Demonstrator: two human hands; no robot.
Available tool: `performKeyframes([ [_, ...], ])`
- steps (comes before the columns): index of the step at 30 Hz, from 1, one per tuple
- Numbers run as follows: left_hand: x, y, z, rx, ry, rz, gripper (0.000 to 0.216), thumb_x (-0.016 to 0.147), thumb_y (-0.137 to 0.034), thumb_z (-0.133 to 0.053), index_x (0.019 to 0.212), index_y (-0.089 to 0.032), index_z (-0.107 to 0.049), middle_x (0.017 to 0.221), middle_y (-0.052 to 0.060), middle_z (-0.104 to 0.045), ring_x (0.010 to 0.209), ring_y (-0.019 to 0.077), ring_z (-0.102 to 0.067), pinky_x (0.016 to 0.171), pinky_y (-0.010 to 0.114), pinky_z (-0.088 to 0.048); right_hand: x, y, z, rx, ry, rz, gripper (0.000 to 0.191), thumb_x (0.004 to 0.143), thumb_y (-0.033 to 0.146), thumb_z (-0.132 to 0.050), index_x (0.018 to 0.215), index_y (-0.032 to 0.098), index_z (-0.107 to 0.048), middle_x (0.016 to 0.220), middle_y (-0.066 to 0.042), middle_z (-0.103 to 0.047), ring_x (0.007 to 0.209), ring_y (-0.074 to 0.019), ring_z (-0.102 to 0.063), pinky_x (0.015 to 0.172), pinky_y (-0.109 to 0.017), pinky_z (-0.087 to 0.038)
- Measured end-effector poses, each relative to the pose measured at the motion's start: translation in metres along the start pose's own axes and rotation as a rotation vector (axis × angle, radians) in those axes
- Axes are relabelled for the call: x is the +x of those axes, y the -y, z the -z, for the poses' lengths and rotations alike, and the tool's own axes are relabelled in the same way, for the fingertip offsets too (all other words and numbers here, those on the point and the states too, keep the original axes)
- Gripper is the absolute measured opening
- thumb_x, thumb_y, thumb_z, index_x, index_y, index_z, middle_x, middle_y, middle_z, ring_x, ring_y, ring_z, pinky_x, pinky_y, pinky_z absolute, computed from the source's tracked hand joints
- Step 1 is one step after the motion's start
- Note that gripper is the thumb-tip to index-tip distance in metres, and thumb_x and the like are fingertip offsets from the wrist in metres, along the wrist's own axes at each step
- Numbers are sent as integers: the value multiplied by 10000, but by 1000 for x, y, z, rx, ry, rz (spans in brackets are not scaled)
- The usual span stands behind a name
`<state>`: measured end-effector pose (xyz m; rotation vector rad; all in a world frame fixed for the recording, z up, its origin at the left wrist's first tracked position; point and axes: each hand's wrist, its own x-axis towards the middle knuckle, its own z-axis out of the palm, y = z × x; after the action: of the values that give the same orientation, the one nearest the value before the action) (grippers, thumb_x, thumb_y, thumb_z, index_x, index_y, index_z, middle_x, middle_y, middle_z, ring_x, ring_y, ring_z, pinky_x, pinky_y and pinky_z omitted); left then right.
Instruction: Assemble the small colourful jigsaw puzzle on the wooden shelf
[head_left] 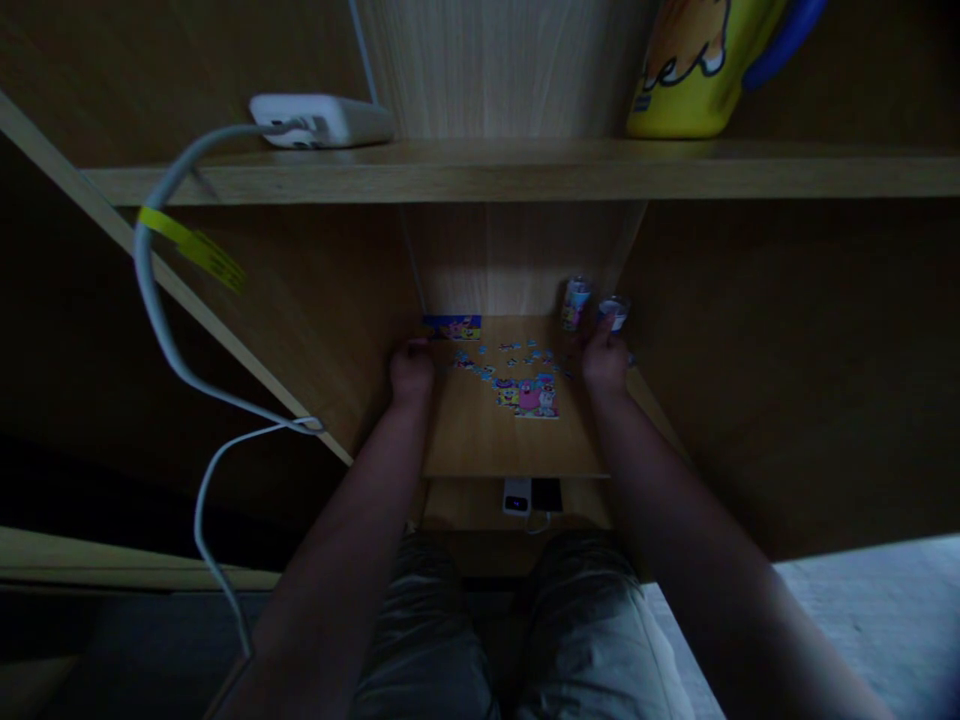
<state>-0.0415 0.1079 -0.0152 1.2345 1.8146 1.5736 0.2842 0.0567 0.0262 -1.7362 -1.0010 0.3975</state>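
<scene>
My left hand (412, 372) is at the left side of the desk shelf, beside a small picture card (452, 327) with cartoon figures. Its thumb points toward the card; the other fingers are mostly hidden. My right hand (604, 362) is at the right side, thumb stretched up in front of a clear-topped can (615, 308); whether they touch is unclear. Its fingers look apart in the dim light. A second can (575, 302) with a cartoon label stands just left of it. Between my hands lie a partly joined cartoon jigsaw puzzle (529, 397) and several loose puzzle pieces (474, 366).
The upper shelf (480, 180) crosses above my hands, carrying a white charger (322, 120) and a yellow mug (679, 90) with a blue handle. A white cable (161, 310) hangs at the left. Below the puzzle surface, a white device (517, 497) sits beside a black one (547, 495).
</scene>
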Motion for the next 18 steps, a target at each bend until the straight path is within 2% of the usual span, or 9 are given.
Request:
performKeyframes([
  [6,2,1,0,-66,-39,0,231,911,-164,-522,930,-216,-746,1000,71,-801,1029,243,-758,1029,382,-595,-2,4,2,38,-21,-40,760,1179,560,-219,808,221,-789,879,-174,-817,920,-302,-786,817,-385,-560],
  [9,-6,-6,4,19,0,-25,241,940,-184,-526,958,-218,-764,998,76,-813,1029,248,-770,1024,376,-592,-3,6,3,36,-22,-54,777,1178,547,-201,868,208,-828,919,-188,-830,958,-308,-794,832,-389,-571],
  [13,-16,-17,10,181,78,-98,265,988,-208,-545,1021,-206,-808,1138,129,-843,1137,284,-788,1074,399,-576,-2,5,3,-3,-6,-37,816,1175,541,-167,948,181,-863,957,-212,-835,973,-319,-798,858,-408,-583],
  [18,-22,-25,12,255,120,-98,205,972,-220,-634,1006,-212,-835,1014,155,-852,1148,348,-808,1037,414,-594,4,0,1,-59,11,-50,861,1180,556,-123,1082,137,-868,992,-242,-822,987,-339,-807,860,-416,-584],
])
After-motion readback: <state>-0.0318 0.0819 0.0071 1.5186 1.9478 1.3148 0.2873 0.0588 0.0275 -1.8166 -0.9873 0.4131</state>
